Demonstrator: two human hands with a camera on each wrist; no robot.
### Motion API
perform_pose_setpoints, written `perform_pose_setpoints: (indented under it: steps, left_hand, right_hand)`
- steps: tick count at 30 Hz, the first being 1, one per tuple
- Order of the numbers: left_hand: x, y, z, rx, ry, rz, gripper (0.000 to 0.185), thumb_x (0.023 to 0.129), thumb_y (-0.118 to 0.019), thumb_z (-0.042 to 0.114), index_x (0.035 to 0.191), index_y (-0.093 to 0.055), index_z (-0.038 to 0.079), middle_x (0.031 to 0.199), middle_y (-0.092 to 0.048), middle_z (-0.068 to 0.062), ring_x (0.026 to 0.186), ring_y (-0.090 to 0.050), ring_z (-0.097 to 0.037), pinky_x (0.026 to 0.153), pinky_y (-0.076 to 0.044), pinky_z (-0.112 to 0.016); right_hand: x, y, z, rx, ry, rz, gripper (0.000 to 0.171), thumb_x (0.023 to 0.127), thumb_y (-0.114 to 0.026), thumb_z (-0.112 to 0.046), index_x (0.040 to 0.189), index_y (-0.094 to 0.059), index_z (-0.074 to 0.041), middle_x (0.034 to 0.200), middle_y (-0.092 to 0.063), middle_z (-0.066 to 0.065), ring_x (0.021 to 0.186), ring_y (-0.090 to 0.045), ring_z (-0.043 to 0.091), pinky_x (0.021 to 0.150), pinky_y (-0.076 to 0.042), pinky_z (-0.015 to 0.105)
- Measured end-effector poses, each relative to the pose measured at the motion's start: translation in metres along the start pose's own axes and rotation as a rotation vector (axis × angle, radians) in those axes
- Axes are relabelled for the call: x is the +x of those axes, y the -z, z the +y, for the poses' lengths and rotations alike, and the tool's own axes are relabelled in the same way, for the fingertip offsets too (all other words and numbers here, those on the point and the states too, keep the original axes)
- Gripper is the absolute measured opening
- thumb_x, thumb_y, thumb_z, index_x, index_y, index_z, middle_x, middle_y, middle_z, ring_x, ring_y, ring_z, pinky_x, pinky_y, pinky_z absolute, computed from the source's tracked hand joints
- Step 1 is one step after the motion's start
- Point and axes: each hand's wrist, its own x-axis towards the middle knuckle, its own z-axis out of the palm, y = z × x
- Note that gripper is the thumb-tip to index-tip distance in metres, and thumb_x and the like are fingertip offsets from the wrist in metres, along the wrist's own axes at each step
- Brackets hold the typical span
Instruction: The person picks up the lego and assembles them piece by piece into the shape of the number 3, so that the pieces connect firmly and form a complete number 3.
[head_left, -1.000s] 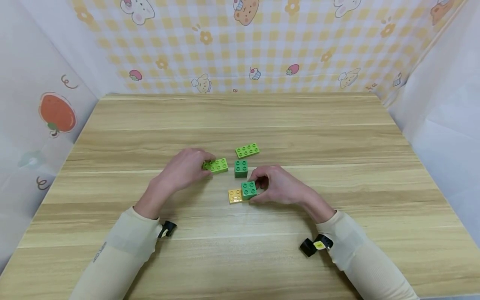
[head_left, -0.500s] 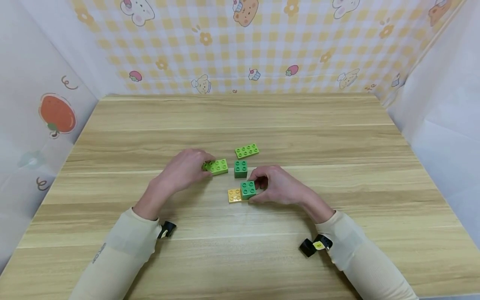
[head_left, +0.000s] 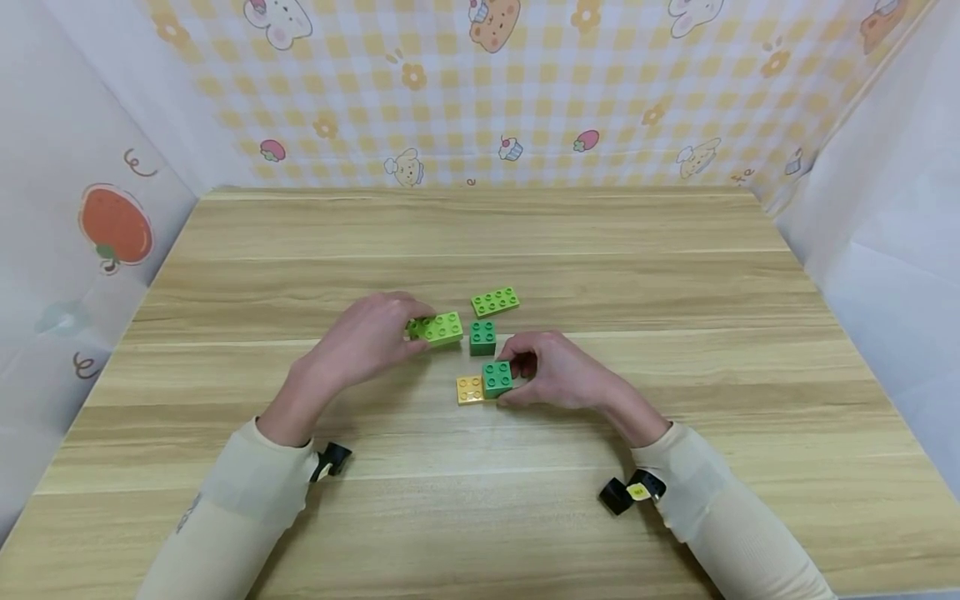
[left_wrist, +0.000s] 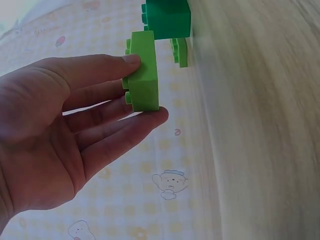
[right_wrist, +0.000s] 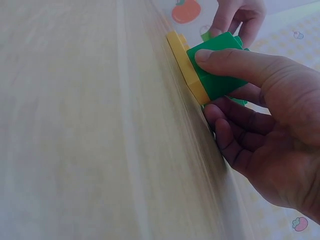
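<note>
My left hand (head_left: 367,337) grips a lime-green building brick (head_left: 444,328) by its left end, between thumb and fingers. In the left wrist view that brick (left_wrist: 144,75) appears raised off the wooden surface. With thumb and fingers my right hand (head_left: 558,371) holds a green two-by-two brick (head_left: 497,378). This green brick (right_wrist: 220,62) sits on the right part of a flat yellow brick (head_left: 470,390), whose left studs are uncovered. Just behind, a second green brick (head_left: 482,337) stands between the two hands, touched by neither.
A thin lime-green plate brick (head_left: 495,302) lies behind the second green brick. Everything rests on a wooden table (head_left: 480,517). A yellow-checked cloth (head_left: 480,100) hangs along its back edge, with white cloth at both sides.
My left hand has lifted the lime-green brick slightly and shifted it a little to the right. The right hand and the green brick it holds have stayed in place.
</note>
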Motion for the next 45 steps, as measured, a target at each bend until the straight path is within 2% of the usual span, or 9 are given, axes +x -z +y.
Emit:
perform_pose_setpoints:
  steps: [6,15,20,27,37,41,45]
  left_hand:
    - [-0.003,0.003,0.005,-0.034,-0.013,0.014,0.042,0.091,-0.083,0.015,0.131,-0.074,0.005,0.127,-0.076,-0.012,0.111,-0.072,-0.028,0.097,-0.057,-0.049]
    - [-0.006,0.006,0.012,-0.088,-0.038,0.023,0.042,0.089,-0.084,0.015,0.13,-0.075,0.007,0.118,-0.078,-0.008,0.09,-0.066,-0.019,0.082,-0.056,-0.038]
    - [-0.007,0.008,0.015,-0.103,-0.042,0.015,0.043,0.09,-0.083,0.016,0.131,-0.075,0.007,0.121,-0.077,-0.01,0.093,-0.067,-0.022,0.083,-0.056,-0.039]
    - [-0.008,0.009,0.019,-0.101,-0.083,0.016,0.043,0.089,-0.084,0.017,0.13,-0.075,0.008,0.124,-0.076,-0.01,0.095,-0.066,-0.021,0.086,-0.055,-0.04]
    - [-0.01,0.009,0.023,-0.134,-0.099,-0.014,0.046,0.089,-0.085,0.018,0.133,-0.075,0.012,0.119,-0.076,-0.006,0.087,-0.06,-0.019,0.077,-0.05,-0.035]
    - [-0.009,0.008,0.024,-0.143,-0.127,-0.025,0.046,0.089,-0.085,0.02,0.133,-0.075,0.011,0.123,-0.076,-0.007,0.094,-0.064,-0.018,0.082,-0.054,-0.036]
    - [-0.009,0.005,0.026,-0.158,-0.164,-0.023,0.045,0.089,-0.087,0.021,0.13,-0.076,0.008,0.121,-0.076,-0.006,0.09,-0.065,-0.017,0.08,-0.055,-0.034]
  right_hand:
    - [0.0,0.0,0.0,0.011,-0.007,-0.002,0.03,0.078,-0.094,-0.015,0.101,-0.075,-0.013,0.092,-0.067,-0.002,0.085,-0.06,0.016,0.075,-0.052,0.026]
    - [-0.001,0.001,-0.001,0.016,0.005,0.0,0.03,0.078,-0.094,-0.016,0.1,-0.074,-0.011,0.092,-0.067,-0.001,0.084,-0.059,0.015,0.075,-0.051,0.025]
    - [-0.001,0.001,0.0,0.019,0.009,0.001,0.03,0.078,-0.094,-0.016,0.1,-0.074,-0.011,0.091,-0.067,0.0,0.084,-0.059,0.015,0.075,-0.051,0.025]
    - [-0.001,0.001,0.0,0.017,0.016,0.005,0.03,0.078,-0.094,-0.015,0.101,-0.075,-0.013,0.091,-0.067,-0.002,0.084,-0.06,0.014,0.074,-0.051,0.025]
    - [-0.001,0.001,0.0,0.021,0.011,0.002,0.031,0.078,-0.094,-0.015,0.102,-0.075,-0.012,0.092,-0.068,-0.001,0.084,-0.06,0.014,0.074,-0.051,0.026]
    - [0.0,0.001,-0.001,0.017,0.002,-0.001,0.031,0.078,-0.094,-0.015,0.101,-0.075,-0.013,0.092,-0.067,-0.001,0.085,-0.06,0.015,0.075,-0.051,0.026]
    - [0.0,0.001,-0.001,0.01,-0.003,-0.006,0.031,0.079,-0.094,-0.016,0.102,-0.074,-0.014,0.092,-0.066,0.0,0.085,-0.059,0.016,0.075,-0.051,0.027]
